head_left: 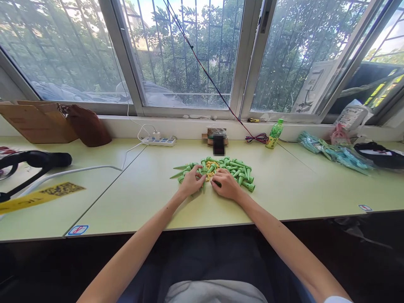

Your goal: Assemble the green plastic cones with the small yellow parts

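Note:
A heap of green plastic watering spikes, cone-shaped with ribbed caps, lies on the pale table, with small yellow pieces in its middle. My left hand rests at the left part of the heap, thumb and index finger curved around one green spike whose tip points towards me. Further spikes lie under and beyond that hand. Close by on the right, my right hand has its fingers curled in and pressed together beside the yellow pieces. Whatever is in those fingertips is hidden or too small to make out.
A blurred dark object stands behind the heap. At the back are a power strip, a coiled cable and a green bottle. Plastic-wrapped bundles lie right; a headset and cardboard box are left.

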`<control>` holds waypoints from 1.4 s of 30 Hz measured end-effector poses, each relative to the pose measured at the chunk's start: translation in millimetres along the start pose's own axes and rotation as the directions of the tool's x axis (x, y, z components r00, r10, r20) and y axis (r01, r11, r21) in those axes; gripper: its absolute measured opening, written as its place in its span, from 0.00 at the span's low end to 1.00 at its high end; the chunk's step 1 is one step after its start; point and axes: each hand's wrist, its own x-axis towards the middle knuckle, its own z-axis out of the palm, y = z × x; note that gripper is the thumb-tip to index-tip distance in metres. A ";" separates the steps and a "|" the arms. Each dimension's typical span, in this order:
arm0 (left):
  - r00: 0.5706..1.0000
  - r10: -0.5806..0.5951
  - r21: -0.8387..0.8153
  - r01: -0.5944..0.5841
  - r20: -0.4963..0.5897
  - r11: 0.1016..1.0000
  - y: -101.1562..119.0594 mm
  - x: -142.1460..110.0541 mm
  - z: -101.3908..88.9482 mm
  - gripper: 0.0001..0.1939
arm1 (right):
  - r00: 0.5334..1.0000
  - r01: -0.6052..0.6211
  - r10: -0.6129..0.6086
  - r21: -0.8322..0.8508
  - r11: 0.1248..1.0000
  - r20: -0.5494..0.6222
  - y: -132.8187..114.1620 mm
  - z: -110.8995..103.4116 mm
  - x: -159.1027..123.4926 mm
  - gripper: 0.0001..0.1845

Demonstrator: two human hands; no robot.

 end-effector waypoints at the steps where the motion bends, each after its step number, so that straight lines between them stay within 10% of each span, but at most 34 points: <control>1: 1.000 0.008 0.024 -0.007 -0.009 1.000 -0.7 0.3 -0.8 0.20 | 1.000 -0.016 0.016 -0.012 1.000 0.001 1.9 -1.4 -0.7 0.13; 13: 0.988 0.150 0.110 -0.146 -0.033 0.983 2.7 -3.0 -2.4 0.19 | 0.984 -0.160 0.169 -0.155 0.975 0.050 30.0 -22.4 -9.8 0.17; 27: 0.988 0.143 0.025 -0.144 0.053 0.989 7.0 -6.8 20.4 0.20 | 0.978 0.186 -0.181 -0.039 0.982 0.099 -25.6 2.8 -22.2 0.13; 42: 0.965 0.244 0.113 -0.254 0.101 0.961 -9.5 0.6 13.2 0.21 | 0.988 0.064 -0.042 -0.151 0.986 0.147 12.2 -2.9 -19.5 0.20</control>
